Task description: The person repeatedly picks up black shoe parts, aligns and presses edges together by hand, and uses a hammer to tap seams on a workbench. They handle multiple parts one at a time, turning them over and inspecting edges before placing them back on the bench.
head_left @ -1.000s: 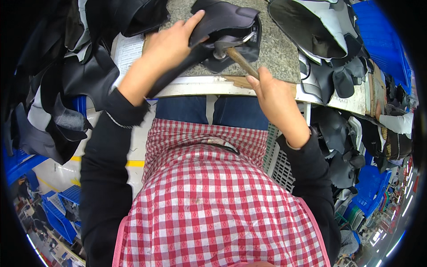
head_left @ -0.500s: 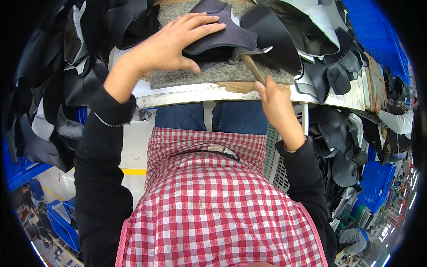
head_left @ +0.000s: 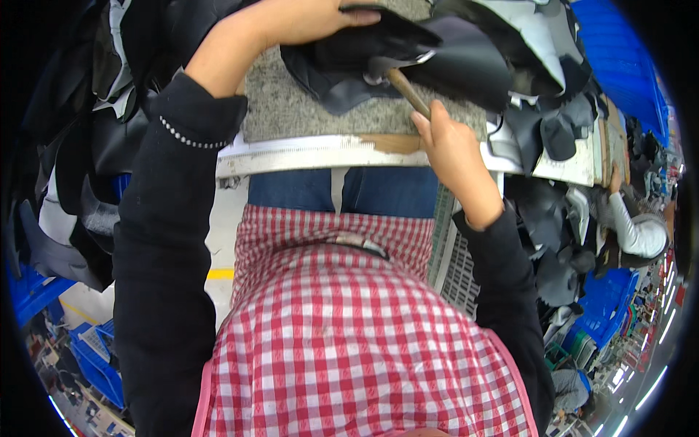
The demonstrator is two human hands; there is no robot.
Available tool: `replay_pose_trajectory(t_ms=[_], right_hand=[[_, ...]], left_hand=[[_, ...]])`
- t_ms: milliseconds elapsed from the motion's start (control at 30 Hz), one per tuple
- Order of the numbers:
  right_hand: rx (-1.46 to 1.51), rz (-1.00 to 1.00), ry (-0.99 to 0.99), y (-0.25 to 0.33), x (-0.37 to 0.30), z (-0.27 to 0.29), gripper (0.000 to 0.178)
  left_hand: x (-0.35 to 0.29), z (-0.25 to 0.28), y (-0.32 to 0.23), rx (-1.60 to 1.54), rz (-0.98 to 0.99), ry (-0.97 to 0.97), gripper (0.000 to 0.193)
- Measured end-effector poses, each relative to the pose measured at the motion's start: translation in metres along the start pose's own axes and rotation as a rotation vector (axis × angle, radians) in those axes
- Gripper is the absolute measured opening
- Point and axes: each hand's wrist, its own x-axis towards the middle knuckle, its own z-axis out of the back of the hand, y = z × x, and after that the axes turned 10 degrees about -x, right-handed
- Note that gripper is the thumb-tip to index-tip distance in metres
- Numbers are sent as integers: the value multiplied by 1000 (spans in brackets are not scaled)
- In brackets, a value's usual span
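My right hand [head_left: 453, 149] is closed round the wooden handle of a hammer [head_left: 408, 91]. Its metal head lies against the underside of a dark, folded leather piece [head_left: 342, 54]. At the upper edge of the view, my left hand [head_left: 309, 20] grips the far part of that piece, lifting it into a fold; some of its fingertips are hidden behind the leather. Beneath, a speckled grey stone slab [head_left: 269, 109] rests on the white-edged bench.
Dark leather pieces [head_left: 138, 138] are heaped on the left, and more [head_left: 557, 127] lie on the right beside blue crates [head_left: 619, 58]. The bench's white front edge [head_left: 291, 151] runs close to my apron. Another person's grey sleeve [head_left: 641, 234] shows at far right.
My left hand has gone from lying flat on the leather to gripping it farther away, and the piece is now turned up and folded. The hammer has shifted slightly up and left.
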Motion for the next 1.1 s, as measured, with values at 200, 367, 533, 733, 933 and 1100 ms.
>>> replay_pose_trajectory(t_ms=[200,367,533,733,933,1100], right_hand=[[191,-111,-106,-12,-14,11,30],[20,-7,-46,-32,-14,-15,31],[152,-34,-56,-41,-32,-30,27],[275,-227,251,-35,-39,8,35],[491,-163,136,-43,-40,-3,39],[635,-156,288,-45,-50,-49,43]], left_hand=[[-5,-2,-5,32,41,-44,39],[-7,-1,3,27,55,-3,33],[-33,-31,-4,55,103,-156,75],[2,23,-21,412,-287,-559,45],[76,164,25,148,-187,-783,44],[-39,40,29,549,206,-513,97]])
